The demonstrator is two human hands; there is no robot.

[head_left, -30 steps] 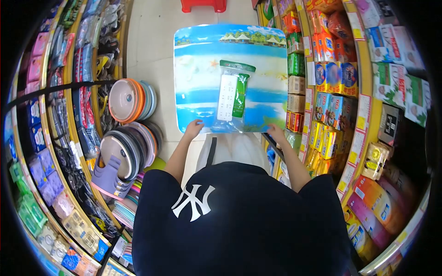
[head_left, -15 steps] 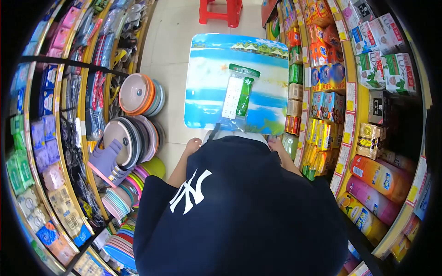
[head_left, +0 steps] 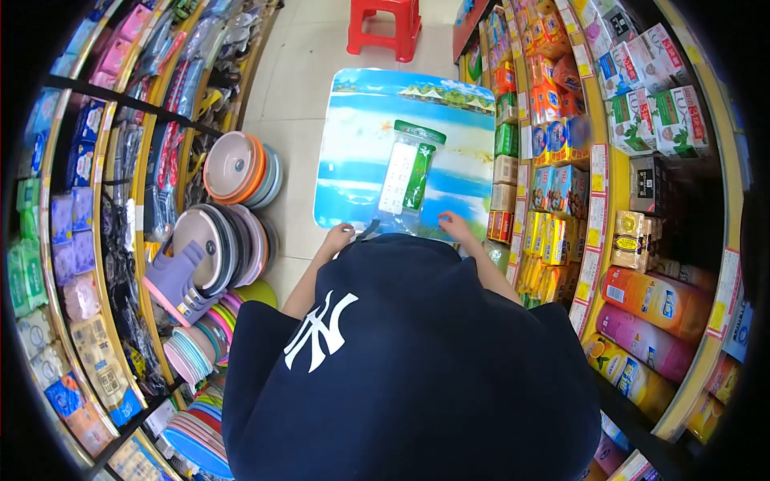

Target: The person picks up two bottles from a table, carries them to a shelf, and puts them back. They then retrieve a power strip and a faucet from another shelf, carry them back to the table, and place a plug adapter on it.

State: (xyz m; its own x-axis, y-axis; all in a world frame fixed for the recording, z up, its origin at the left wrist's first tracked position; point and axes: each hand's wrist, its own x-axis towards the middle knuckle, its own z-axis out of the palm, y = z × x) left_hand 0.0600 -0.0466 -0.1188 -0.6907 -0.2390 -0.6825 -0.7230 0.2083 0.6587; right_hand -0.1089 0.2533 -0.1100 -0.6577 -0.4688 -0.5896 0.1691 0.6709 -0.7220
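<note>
A white power strip [head_left: 399, 178] in a clear plastic bag with a green card lies on a small table [head_left: 353, 96] printed with a beach scene. The bag's near end is partly hidden by my dark shirt. My left hand [head_left: 340, 233] is at the table's front left edge, its fingers loosely bent with nothing visible in them. Over the front of the tabletop, right of the bag, my right hand [head_left: 455, 225] is open and holds nothing. A short black piece [head_left: 370, 228] shows between the left hand and the bag.
Shelves run close along both sides. Stacked basins [head_left: 231, 164] and a purple plastic item [head_left: 172, 276] stick out on the left. Soap boxes [head_left: 678, 120] and bottles [head_left: 654, 297] fill the right shelf. A red stool [head_left: 385, 34] stands beyond the table.
My right hand has come up from beside the table to over its front edge. My left hand has risen slightly to the edge. The view has shifted a little; the bag still lies on the tabletop.
</note>
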